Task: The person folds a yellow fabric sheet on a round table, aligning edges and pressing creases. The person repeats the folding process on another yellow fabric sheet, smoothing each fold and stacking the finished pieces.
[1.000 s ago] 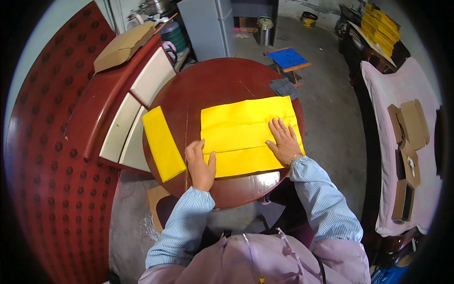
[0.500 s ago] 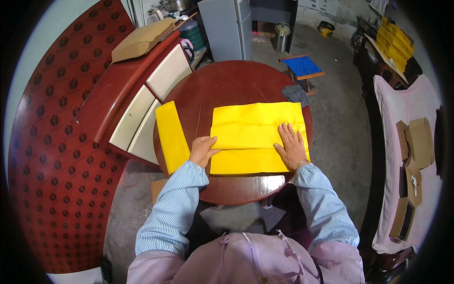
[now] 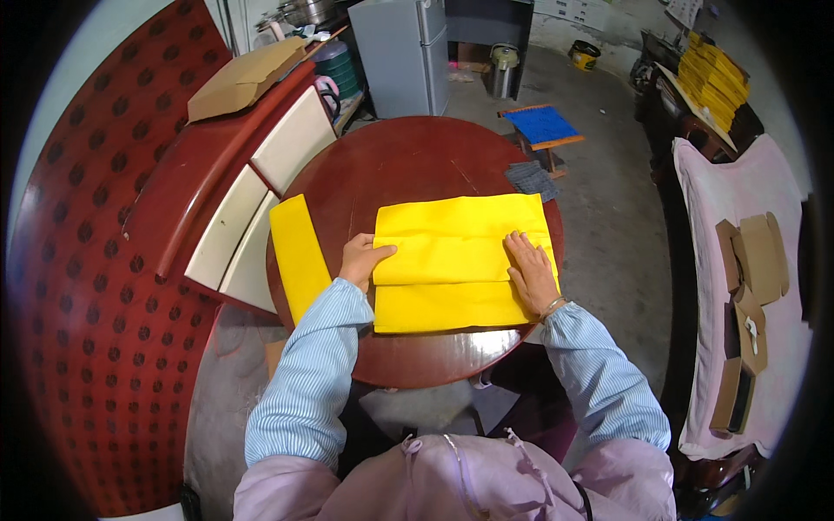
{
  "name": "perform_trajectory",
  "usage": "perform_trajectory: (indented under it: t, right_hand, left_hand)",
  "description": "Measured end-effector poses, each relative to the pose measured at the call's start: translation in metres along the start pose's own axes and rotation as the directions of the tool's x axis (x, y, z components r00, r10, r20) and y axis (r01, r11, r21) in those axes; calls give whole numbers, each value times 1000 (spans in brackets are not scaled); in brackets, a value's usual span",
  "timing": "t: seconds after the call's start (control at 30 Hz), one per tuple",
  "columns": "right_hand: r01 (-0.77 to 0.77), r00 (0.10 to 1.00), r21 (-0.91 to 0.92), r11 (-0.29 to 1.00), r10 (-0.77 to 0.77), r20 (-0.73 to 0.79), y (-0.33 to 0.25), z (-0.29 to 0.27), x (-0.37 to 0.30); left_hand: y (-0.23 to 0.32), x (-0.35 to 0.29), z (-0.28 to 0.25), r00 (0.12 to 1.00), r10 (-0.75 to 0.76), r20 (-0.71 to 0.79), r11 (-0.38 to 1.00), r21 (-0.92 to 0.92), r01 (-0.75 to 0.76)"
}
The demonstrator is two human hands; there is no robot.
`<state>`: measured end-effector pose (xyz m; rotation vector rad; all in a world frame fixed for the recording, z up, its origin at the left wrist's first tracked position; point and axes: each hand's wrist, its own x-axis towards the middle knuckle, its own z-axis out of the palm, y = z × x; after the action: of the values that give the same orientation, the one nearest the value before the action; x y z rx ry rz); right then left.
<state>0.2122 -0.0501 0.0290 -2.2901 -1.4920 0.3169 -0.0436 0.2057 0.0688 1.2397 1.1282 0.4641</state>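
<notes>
Mid-frame on the round red-brown glossy bench [image 3: 400, 161], the folded yellow rectangular fabric-like sheet [image 3: 447, 260] runs lengthwise left-to-right; my left hand [image 3: 364, 259] pinches its left edge, my right hand [image 3: 532, 271] presses open-palmed near its right edge, both equally near.

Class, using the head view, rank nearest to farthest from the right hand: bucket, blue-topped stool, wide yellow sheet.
1. Wide yellow sheet: directly under the right hand.
2. Blue-topped stool: beyond the table.
3. Bucket: farther back, behind the stool.
</notes>
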Motion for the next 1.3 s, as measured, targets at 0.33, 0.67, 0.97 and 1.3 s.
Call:
perform_trajectory:
  t: [0.33, 0.67, 0.97, 1.3]
  right_hand:
    - [-210, 976, 339, 917, 177, 124, -6, -59, 6]
    - [-243, 969, 352, 904, 214, 121, -5, -58, 9]
    - [-230, 970, 313, 922, 192, 148, 4, -66, 17]
    - [-112, 993, 260, 959, 99, 60, 22, -58, 20]
  left_hand:
    - [18, -5, 6, 937, 342, 68, 939, 4, -343]
    - [-4, 19, 1, 998, 61, 24, 997, 43, -62]
    - [4, 25, -8, 975, -81, 208, 993, -65, 96]
    - [-3, 24, -13, 964, -58, 261, 993, -83, 82]
